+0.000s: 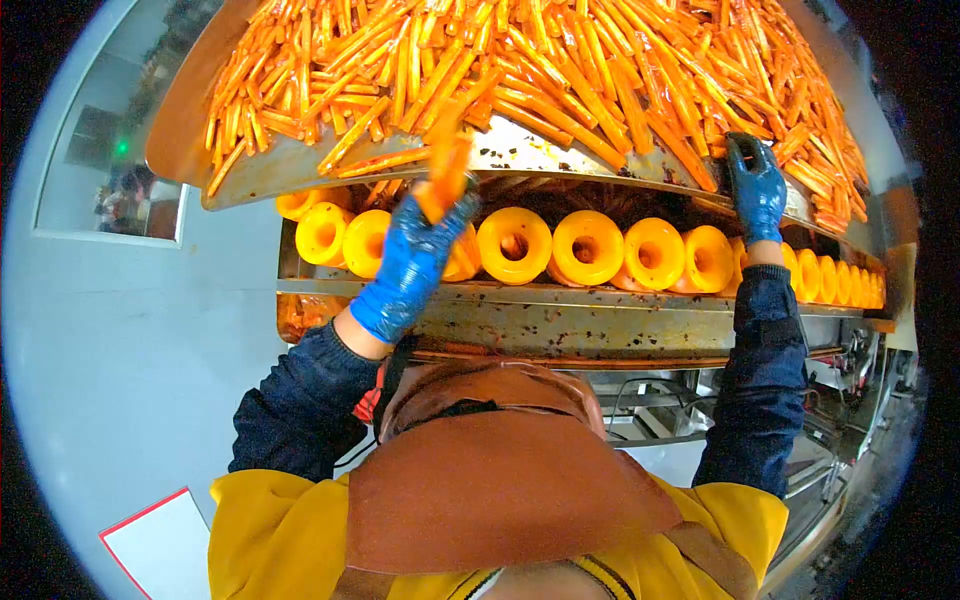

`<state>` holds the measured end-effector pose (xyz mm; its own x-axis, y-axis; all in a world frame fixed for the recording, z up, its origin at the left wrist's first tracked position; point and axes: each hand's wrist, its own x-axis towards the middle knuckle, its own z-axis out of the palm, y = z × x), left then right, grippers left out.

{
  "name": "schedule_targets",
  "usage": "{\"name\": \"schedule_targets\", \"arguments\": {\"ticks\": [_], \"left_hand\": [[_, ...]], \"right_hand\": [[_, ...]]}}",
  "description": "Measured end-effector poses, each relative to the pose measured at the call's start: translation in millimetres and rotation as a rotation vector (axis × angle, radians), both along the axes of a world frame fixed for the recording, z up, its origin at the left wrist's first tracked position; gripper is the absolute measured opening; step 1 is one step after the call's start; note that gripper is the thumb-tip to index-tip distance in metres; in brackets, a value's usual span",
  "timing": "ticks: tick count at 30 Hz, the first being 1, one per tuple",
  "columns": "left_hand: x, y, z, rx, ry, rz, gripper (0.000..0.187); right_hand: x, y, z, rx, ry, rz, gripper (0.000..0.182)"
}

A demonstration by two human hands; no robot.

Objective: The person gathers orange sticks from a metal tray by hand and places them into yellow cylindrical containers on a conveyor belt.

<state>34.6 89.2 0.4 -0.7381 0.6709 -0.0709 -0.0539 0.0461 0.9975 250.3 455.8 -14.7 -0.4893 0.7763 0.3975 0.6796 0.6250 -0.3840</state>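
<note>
Long orange sticks (600, 70), wet with sauce, lie heaped on a metal tray (540, 160) across the top of the view. My left hand (422, 240), in a blue glove, is closed round some orange sticks (448, 165) that point upward and look blurred. It is above the left part of a row of yellow ring-shaped cups (515, 246). At the tray's near edge on the right is my right hand (755, 185), in a dark wet blue glove. Its fingers are bent beside the sticks, and whether they hold anything is hidden.
A metal ledge (560, 293) with dark specks runs below the cups. Machine frames and cables (650, 395) show at the lower right. On the left are a window (115, 150) in a pale wall and a white board (160, 545) with a red edge.
</note>
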Motion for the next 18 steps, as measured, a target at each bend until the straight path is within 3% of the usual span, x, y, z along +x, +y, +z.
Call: {"name": "schedule_targets", "arguments": {"ticks": [3, 5, 7, 10, 13, 15, 16, 18], "left_hand": [[-12.7, 3.5, -2.9, 0.245, 0.003, 0.166, 0.024], [-19.7, 7.1, -18.3, 0.215, -0.128, 0.104, 0.025], [-7.9, 6.0, -16.5, 0.041, -0.061, -0.036, 0.027], [1.0, 8.9, -24.2, 0.059, -0.084, -0.142, 0.026], [4.1, 14.1, -17.8, 0.191, 0.08, -0.211, 0.021], [6.3, 17.0, -7.5, 0.122, -0.244, -0.265, 0.026], [3.4, 15.9, -11.8, 0.124, -0.249, -0.266, 0.026], [-0.8, 14.0, -17.9, 0.123, 0.972, -0.368, 0.037]], "right_hand": [[-1.4, -3.4, 1.7, 0.025, 0.004, -0.033, 0.03], [-0.2, 2.8, -0.7, -0.038, -0.02, -0.035, 0.032], [0.3, 9.8, -9.2, 0.088, -0.014, -0.042, 0.033], [0.9, 10.4, -6.2, 0.019, 0.001, -0.011, 0.034], [0.0, 12.1, -6.1, 0.01, -0.03, -0.02, 0.035], [-0.6, 14.0, -8.8, 0.027, -0.055, -0.082, 0.036], [-1.1, 15.2, -9.2, 0.028, -0.06, -0.083, 0.036], [0.3, 16.1, -8.1, 0.029, -0.072, -0.068, 0.038]]}}
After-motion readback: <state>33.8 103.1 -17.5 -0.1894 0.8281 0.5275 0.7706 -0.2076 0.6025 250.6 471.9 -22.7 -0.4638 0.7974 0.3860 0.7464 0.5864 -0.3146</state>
